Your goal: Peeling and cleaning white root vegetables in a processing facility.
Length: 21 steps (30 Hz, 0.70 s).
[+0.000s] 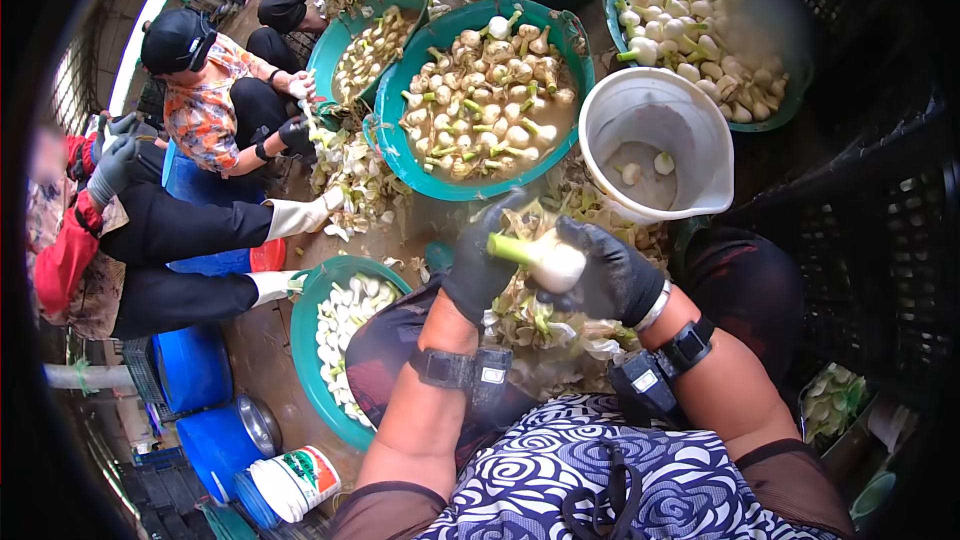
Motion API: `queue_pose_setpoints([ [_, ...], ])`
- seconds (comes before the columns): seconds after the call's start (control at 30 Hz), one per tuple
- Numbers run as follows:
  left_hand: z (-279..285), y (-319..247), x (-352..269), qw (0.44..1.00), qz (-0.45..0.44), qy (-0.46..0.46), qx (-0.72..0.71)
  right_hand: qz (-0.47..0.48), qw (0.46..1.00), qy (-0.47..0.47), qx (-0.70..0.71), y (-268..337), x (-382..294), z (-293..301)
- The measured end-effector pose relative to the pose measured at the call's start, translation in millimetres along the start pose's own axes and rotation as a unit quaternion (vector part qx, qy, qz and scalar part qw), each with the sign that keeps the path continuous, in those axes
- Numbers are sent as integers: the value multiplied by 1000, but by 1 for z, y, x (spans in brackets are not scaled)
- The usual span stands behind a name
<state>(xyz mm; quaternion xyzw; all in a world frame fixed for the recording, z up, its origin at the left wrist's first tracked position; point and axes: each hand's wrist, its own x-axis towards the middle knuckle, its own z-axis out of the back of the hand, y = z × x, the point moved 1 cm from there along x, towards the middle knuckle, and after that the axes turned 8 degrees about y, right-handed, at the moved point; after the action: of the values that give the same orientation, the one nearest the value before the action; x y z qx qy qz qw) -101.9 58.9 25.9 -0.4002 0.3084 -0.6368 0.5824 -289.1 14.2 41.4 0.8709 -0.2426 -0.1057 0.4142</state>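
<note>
A whitish garlic bulb (556, 264) with a short green stem lies between my hands, above a heap of peeled skins (525, 315). My right hand (611, 266), in a black glove, grips the bulb from its right side. My left hand (478, 259), also black-gloved, is at the stem side; its fingers are blurred, and whether they grip the stem I cannot tell. Beyond them stands a green tub (386, 157) of unpeeled bulbs in muddy water. To its right, a white bucket (720, 157) holds a few bulbs.
Tubs of bulbs stand at the top right (796, 101) and lower left (300, 337). Other people (199, 105) sit working at the left, among skins. Blue containers (214, 442) and a white pail (289, 484) stand at lower left; black crates (877, 255) rise at the right.
</note>
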Motion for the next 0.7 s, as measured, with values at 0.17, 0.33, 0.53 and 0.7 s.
queue_pose_setpoints([
  [0.17,4,28,-39,973,220,-7,-70,-22,982,-89,166,-3,6,7],
  [0.33,13,-36,-17,906,152,-71,-388,6,994,-109,-14,2,12,5],
  [0.53,9,-44,-8,914,184,-48,-358,69,989,-93,-95,3,18,6],
  [0.7,11,-52,-4,952,172,1,-252,-105,987,-72,-103,8,22,15],
])
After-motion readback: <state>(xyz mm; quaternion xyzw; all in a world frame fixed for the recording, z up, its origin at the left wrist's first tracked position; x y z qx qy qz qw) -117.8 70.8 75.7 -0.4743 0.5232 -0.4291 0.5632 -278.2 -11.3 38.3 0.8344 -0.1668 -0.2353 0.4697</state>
